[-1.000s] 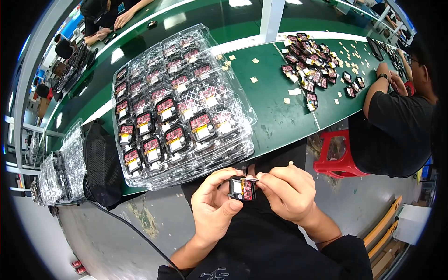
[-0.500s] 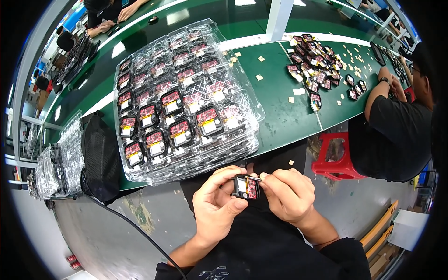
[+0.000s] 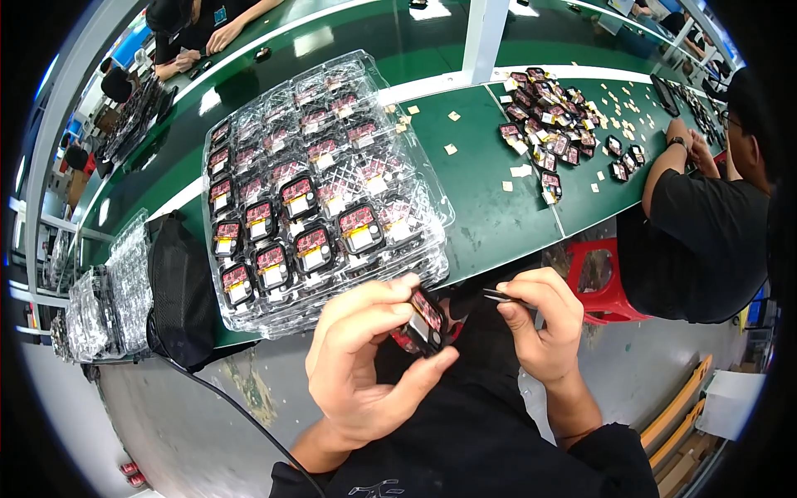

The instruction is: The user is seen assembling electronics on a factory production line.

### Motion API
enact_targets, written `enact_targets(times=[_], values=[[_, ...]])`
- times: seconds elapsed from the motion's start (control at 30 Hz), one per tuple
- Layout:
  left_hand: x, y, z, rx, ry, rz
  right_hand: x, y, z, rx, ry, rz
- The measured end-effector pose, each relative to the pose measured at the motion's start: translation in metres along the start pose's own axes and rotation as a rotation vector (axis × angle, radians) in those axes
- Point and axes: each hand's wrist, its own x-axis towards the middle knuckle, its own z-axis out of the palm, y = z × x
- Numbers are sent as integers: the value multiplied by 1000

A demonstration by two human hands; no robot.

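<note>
My left hand (image 3: 353,357) grips a small black device housing (image 3: 428,322) by its edges, between the thumb and the fingers. The housing is tilted, and a red circuit board and a pale part show inside it. Off to its right, apart from the housing, my right hand (image 3: 548,324) pinches dark tweezers (image 3: 496,294) whose tips point left. Beyond my left hand stands a stack of clear plastic trays (image 3: 433,195). Similar black housings with red boards sit in the top tray's pockets, such as the housing (image 3: 361,228) at its near right.
A pile of housings (image 3: 548,116) and scattered pale squares lie on the green table (image 3: 473,228). To the right, a co-worker (image 3: 706,199) sits by a red stool (image 3: 594,274). A black bag (image 3: 181,282) and a cable (image 3: 237,407) are at left.
The tweezers have left the housing, and my right hand has moved right with them. My left hand has shifted slightly left and tipped the housing onto its side.
</note>
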Motion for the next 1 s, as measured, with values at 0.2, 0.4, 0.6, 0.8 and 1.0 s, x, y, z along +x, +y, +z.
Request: enact_targets(times=[0.2,0.4,0.6,0.8,1.0], values=[[50,-20,16,675,-21,209,-2,22,-7,-27,73,58],[57,-17,22,919,-45,189,-7,42,-19,-128,151,161],[57,-25,22,871,-83,157,5,91,-39,-401,293,324],[50,-22,23,1097,-206,127,48,158,-75,-805,344,561],[47,-23,19,1132,-218,121,81,196,-101,-974,336,797]])
